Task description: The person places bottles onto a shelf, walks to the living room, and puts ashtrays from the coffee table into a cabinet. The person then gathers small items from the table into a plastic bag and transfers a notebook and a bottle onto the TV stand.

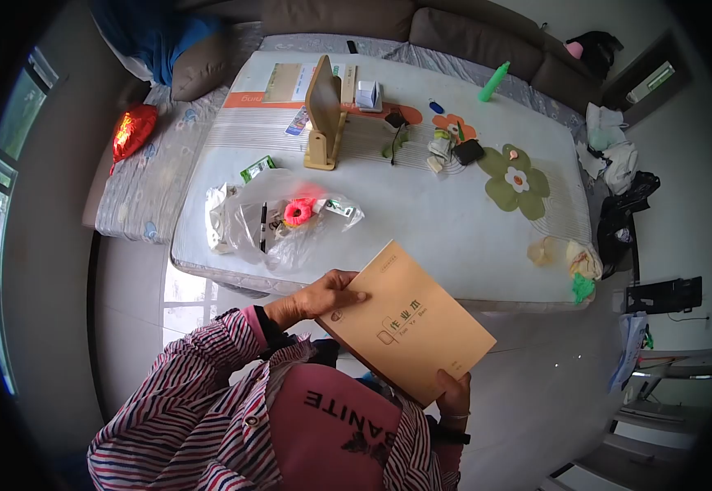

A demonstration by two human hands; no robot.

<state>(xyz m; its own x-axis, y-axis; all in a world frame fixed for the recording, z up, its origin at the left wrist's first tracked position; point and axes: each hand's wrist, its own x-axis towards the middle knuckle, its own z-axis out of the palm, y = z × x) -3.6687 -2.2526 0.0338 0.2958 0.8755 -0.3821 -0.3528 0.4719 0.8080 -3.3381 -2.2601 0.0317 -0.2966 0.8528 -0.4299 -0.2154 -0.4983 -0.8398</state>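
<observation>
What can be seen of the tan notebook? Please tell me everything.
The notebook is rectangular, tan, with a papery cover. Dark Chinese characters stand near its middle, smaller Latin letters beneath. It looks closed, front toward the camera, slanted. The left hand holds its upper left edge, the right hand its lower right edge, thumbs on the cover, just before the table.

From the notebook (pixel 417 327), there is room to pass over the desk (pixel 442 225) toward twelve o'clock, between the plastic bag (pixel 278 195) at ten and the crumpled wrapper (pixel 540 252) at two. Farther off, the upright wooden stand (pixel 320 110) blocks eleven o'clock, the dark pouch (pixel 469 152) one.
</observation>
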